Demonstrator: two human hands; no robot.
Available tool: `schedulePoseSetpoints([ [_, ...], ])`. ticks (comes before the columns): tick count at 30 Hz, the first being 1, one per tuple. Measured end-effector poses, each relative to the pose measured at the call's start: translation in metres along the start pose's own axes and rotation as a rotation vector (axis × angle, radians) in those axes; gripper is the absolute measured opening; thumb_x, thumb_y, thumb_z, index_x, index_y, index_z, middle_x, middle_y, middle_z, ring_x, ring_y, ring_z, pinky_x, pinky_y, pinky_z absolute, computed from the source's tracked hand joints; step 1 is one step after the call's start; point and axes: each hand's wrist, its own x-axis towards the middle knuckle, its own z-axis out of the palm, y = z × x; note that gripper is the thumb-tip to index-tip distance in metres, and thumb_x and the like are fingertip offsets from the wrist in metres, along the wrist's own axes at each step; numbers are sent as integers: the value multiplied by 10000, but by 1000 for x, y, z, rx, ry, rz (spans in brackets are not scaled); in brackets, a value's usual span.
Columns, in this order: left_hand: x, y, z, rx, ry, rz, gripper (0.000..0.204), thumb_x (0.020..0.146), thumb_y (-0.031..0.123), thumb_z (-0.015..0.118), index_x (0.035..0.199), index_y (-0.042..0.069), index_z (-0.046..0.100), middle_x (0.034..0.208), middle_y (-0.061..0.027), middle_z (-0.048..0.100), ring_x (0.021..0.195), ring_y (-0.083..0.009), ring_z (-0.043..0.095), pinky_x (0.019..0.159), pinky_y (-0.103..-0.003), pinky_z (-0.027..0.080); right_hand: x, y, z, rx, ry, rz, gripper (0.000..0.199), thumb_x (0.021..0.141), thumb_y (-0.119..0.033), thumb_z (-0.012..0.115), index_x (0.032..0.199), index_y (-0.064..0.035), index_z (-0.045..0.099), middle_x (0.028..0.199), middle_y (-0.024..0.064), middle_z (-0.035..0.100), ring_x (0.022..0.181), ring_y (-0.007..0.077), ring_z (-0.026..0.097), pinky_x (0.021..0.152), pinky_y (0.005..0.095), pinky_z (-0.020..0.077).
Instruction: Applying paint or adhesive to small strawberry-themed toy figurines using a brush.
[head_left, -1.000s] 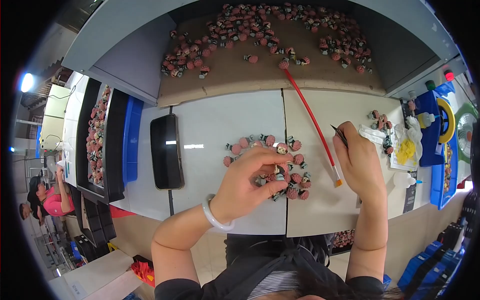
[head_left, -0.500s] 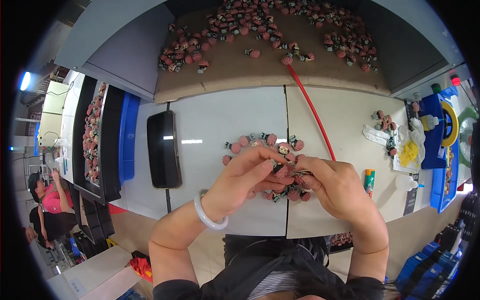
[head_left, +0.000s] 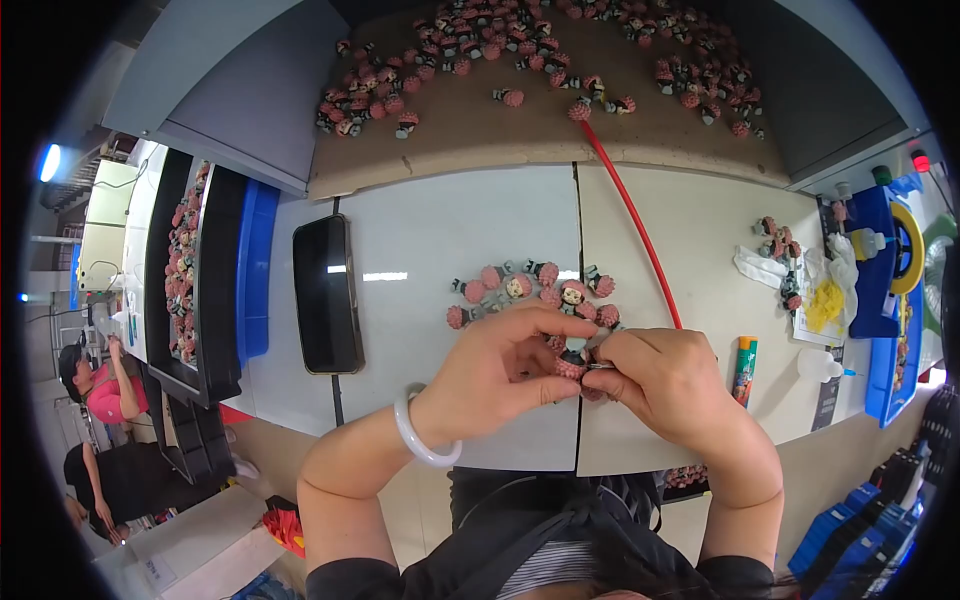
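Observation:
My left hand (head_left: 490, 370) is closed round a small pink-haired figurine (head_left: 570, 368), gripping it between thumb and fingers. The figurine's pink head points down toward me and its grey-green lower part is up. My right hand (head_left: 665, 378) pinches a thin metallic tool (head_left: 599, 366) whose tip meets the figurine; its kind is mostly hidden by the fingers. Just beyond my hands lies a loose cluster of similar figurines (head_left: 516, 287) on the white tabletop (head_left: 450, 225). Some of them are partly covered by my hands.
A black phone (head_left: 327, 298) lies to the left. Many figurines (head_left: 490, 50) fill the brown shelf at the back, where a red tube (head_left: 640, 235) starts. At right are a lighter (head_left: 744, 368), a white bottle (head_left: 815, 365) and blue bins (head_left: 875, 270). Another person (head_left: 105, 395) works far left.
My left hand has turned the figurine so its pink head points down, and its thumb has shifted lower. The right hand stays beside it with the tool. The view has shifted slightly.

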Motion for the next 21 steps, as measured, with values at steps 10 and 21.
schedulePoseSetpoints([
  [10, -2, -4, 0, 188, 25, 201, 418, 675, -68, 702, 1056, 12, 549, 961, -62, 513, 793, -109, 556, 673, -229, 496, 0, 0, 1, -5, -21, 11, 246, 731, -230, 659, 703, -62, 483, 595, 64, 505, 510, 245, 529, 431, 339, 403],
  [21, -4, -6, -1, 218, 52, 256, 451, 637, -69, 731, 1046, 26, 566, 952, -69, 531, 795, -115, 563, 658, -226, 494, 2, -2, 2, 28, -40, 45, 260, 733, -240, 654, 706, -58, 471, 594, 73, 494, 518, 265, 521, 432, 355, 395],
])
